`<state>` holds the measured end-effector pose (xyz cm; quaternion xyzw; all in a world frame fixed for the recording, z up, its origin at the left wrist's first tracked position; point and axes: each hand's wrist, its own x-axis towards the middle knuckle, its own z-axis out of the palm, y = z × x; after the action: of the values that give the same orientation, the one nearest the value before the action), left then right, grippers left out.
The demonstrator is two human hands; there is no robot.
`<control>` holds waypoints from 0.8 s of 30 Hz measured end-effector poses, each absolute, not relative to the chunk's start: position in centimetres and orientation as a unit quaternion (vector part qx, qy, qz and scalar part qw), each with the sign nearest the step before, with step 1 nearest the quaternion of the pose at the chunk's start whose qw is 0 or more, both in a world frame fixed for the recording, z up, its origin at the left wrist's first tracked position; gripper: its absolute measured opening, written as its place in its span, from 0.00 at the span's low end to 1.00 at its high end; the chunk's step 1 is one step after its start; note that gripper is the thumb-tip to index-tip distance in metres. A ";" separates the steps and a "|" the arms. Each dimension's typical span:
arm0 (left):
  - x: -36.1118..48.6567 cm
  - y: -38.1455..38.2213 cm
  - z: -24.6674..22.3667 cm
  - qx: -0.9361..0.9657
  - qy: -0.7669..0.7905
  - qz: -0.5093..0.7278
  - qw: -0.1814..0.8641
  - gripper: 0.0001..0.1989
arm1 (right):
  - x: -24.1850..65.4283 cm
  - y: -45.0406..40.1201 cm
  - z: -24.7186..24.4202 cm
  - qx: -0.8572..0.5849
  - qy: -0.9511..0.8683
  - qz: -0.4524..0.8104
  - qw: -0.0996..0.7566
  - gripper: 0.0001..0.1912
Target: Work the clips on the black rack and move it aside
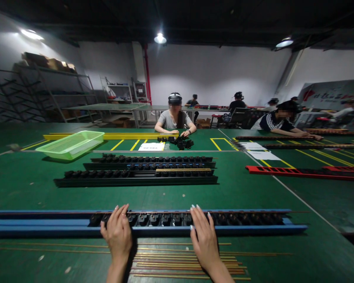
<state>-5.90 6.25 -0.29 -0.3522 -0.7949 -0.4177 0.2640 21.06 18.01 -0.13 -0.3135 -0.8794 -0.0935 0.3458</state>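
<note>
the left hand point(117, 236) and the right hand point(205, 241) both sit on a long blue rack point(47, 225). both hands are open, with the fingers a bit bent. the fingertips lie on the top of the rack, by its row of black plug parts point(162, 219). neither hand seems to have hold of anything.

the rack lies flat on a green table point(32, 261), right in front of the person at 12 o'clock. thin gold rods point(188, 264) lie side by side on the table, close to the person at 6 o'clock, between the two arms.

farther off at 12 o'clock are two black racks point(135, 181). a light green basket point(72, 144) sits at 11 o'clock, and a red rack point(283, 170) lies at 2 o'clock. across the table, a co-worker point(174, 120) sits with both hands near a heap of black parts point(177, 142).
</note>
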 end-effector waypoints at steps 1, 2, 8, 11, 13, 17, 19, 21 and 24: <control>-6.0 6.2 -0.3 -0.354 -0.794 -0.417 0.265 0.21 | 21.0 18.0 -0.1 -0.313 -0.880 -0.092 0.346 0.32; -6.0 6.2 -0.3 -0.356 -0.792 -0.417 0.268 0.22 | 21.0 18.0 -0.1 -0.313 -0.880 -0.089 0.346 0.33; -7.2 5.6 -0.7 -0.362 -0.779 -0.415 0.299 0.23 | 20.6 17.6 -0.1 -0.332 -0.872 -0.055 0.356 0.32; -7.8 5.4 -0.8 -0.340 -0.789 -0.410 0.305 0.23 | 20.7 17.6 -0.1 -0.328 -0.877 -0.056 0.348 0.32; -7.9 5.3 -0.7 -0.334 -0.794 -0.406 0.304 0.23 | 20.7 17.7 -0.2 -0.324 -0.878 -0.060 0.346 0.32; -7.6 5.4 -0.4 -0.331 -0.795 -0.408 0.303 0.23 | 20.7 17.8 -0.3 -0.324 -0.874 -0.055 0.359 0.32; -7.7 5.5 -0.3 -0.330 -0.794 -0.408 0.306 0.23 | 20.6 17.8 -0.3 -0.324 -0.873 -0.050 0.362 0.32; -8.1 5.4 -0.4 -0.333 -0.790 -0.405 0.318 0.23 | 20.6 17.8 -0.3 -0.325 -0.872 -0.049 0.361 0.32; -9.1 5.1 -0.7 -0.339 -0.774 -0.406 0.347 0.24 | 20.6 17.8 -0.3 -0.320 -0.876 -0.062 0.357 0.32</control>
<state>-9.11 5.11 -0.70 -0.3393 -0.7743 -0.4063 0.3467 20.63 17.83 -0.27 -0.3195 -0.8756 -0.0618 0.3570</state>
